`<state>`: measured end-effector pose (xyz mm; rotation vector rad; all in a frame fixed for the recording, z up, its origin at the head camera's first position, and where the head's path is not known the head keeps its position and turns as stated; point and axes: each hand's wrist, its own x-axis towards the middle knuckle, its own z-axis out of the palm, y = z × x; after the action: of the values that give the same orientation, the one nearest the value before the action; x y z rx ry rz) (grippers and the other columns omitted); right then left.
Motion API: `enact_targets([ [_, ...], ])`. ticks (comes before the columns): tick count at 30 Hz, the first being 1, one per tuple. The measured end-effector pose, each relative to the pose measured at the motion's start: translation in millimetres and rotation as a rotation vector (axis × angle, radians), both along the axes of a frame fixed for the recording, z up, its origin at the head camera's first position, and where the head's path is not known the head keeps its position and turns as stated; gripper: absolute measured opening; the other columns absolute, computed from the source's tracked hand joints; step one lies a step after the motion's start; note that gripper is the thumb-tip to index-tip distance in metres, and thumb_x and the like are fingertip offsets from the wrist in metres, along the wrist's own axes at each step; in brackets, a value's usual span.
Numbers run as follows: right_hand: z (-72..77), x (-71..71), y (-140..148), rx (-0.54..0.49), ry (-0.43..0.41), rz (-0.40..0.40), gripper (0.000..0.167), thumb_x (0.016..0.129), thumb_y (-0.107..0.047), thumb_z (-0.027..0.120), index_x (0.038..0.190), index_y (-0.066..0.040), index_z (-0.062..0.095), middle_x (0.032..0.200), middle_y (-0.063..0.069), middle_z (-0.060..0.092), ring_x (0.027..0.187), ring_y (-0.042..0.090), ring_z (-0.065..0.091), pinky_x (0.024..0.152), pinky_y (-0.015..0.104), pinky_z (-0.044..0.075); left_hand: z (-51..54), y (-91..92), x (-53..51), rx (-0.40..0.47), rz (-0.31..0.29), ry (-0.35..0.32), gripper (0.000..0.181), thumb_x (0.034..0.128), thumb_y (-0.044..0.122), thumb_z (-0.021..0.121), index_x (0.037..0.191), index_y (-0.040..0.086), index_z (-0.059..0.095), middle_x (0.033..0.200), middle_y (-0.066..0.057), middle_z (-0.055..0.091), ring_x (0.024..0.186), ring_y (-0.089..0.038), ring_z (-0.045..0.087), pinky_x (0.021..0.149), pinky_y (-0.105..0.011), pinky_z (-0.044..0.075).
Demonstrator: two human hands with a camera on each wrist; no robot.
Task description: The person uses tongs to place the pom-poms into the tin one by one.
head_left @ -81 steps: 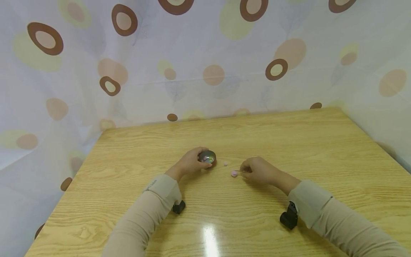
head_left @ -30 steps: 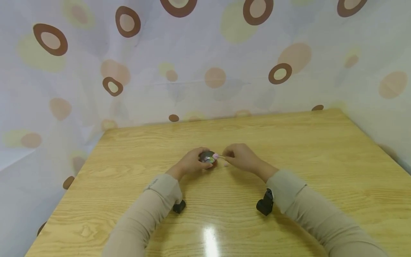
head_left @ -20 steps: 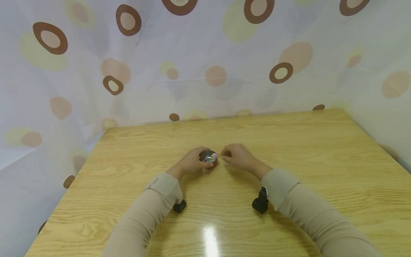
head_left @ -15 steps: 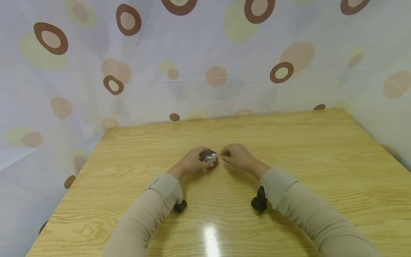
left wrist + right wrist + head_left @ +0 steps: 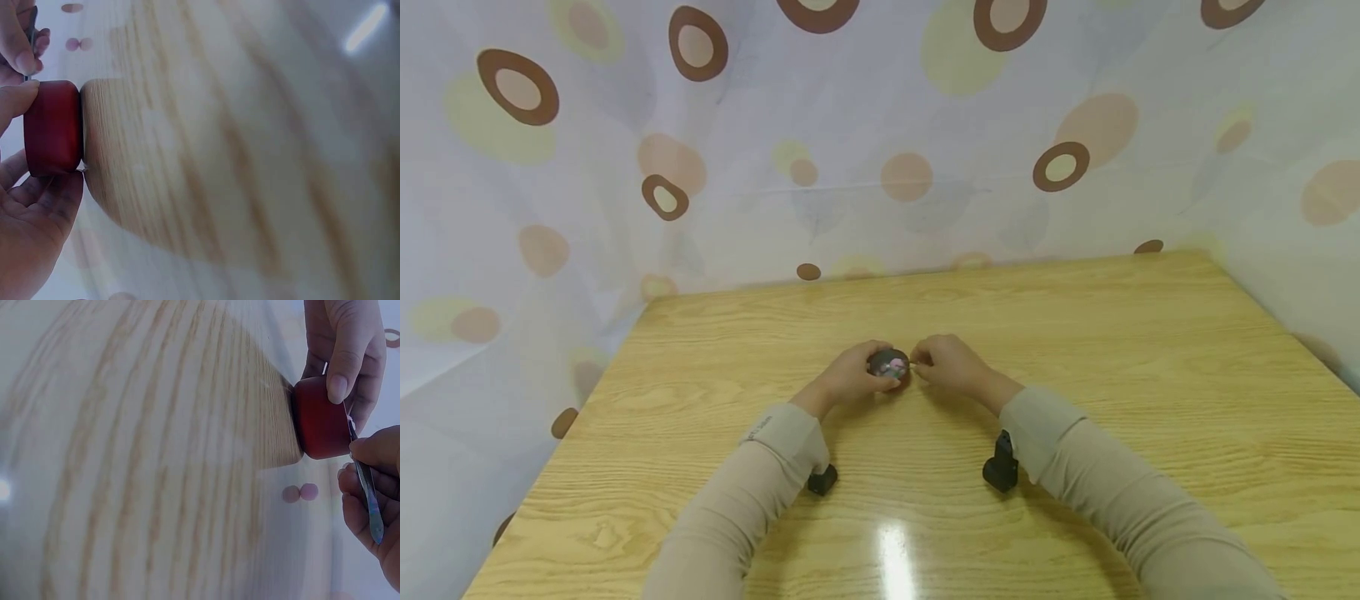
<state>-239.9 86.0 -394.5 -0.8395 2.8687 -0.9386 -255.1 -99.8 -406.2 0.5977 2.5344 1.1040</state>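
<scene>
My left hand (image 5: 852,373) grips a small round red tin (image 5: 55,128) on the tabletop, thumb on the near side and fingers around the far side. Its inside (image 5: 890,367) is dark and shiny, with several coloured bits showing. Pinched in my right hand (image 5: 953,365) is a pair of metal tweezers (image 5: 369,500), whose tips reach over the tin's rim. A pink piece (image 5: 897,363) lies at those tips inside the tin; whether they still grip it I cannot tell. One small pink ball (image 5: 309,491) sits on the table beside the tin, hidden in the head view.
The glossy wood-grain table (image 5: 1075,333) reflects things and a bright light spot. A patterned curtain (image 5: 850,225) hangs behind and along both sides. Black wrist cameras (image 5: 1002,462) sit under both cuffs.
My right hand has moved left and away from me, carrying a pink ball in the tweezers from the table to the tin, then lowering it inside. My left hand stays on the tin.
</scene>
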Motion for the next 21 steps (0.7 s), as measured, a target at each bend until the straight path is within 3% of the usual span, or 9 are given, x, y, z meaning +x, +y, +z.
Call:
enact_targets([
  [21, 2.8, 3.6, 4.9, -0.017, -0.027, -0.006, 0.016, 0.079, -0.002, 0.056, 0.093, 0.005, 0.062, 0.084, 0.011, 0.061, 0.073, 0.017, 0.056, 0.067, 0.03, 0.047, -0.9, 0.4, -1.8, 0.005, 0.01, -0.008, 0.053, 0.0786, 0.017, 0.064, 0.125, 0.007, 0.04, 0.119, -0.008, 0.046, 0.101, -0.02, 0.048, 0.084, -0.032, 0.04],
])
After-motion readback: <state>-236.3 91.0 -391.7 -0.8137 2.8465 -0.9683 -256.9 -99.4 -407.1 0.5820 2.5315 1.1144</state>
